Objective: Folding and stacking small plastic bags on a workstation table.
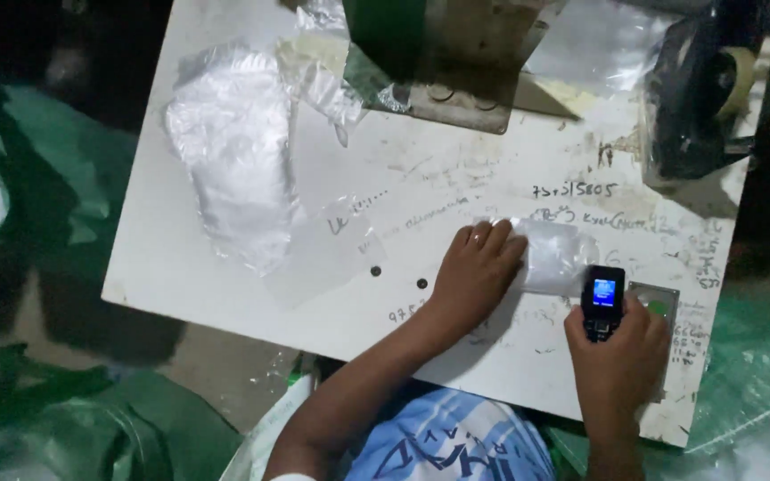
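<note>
At lower right of the frame, the right hand (pixel 617 361) holds a small black phone (pixel 602 301) with a lit blue screen, grip closed around it. Just left, the left hand (pixel 477 272) lies flat, fingers open, pressing a clear plastic bag (pixel 556 254) onto the white bench (pixel 180 258).

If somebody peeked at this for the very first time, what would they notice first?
Probably the small phone with its glowing blue screen, held upright in the right hand near the table's front right corner. Next, the left hand pressing flat on a small clear plastic bag in the middle of the scribbled-on white table. Then the big crumpled clear plastic sheet lying on the table's left side.
</note>
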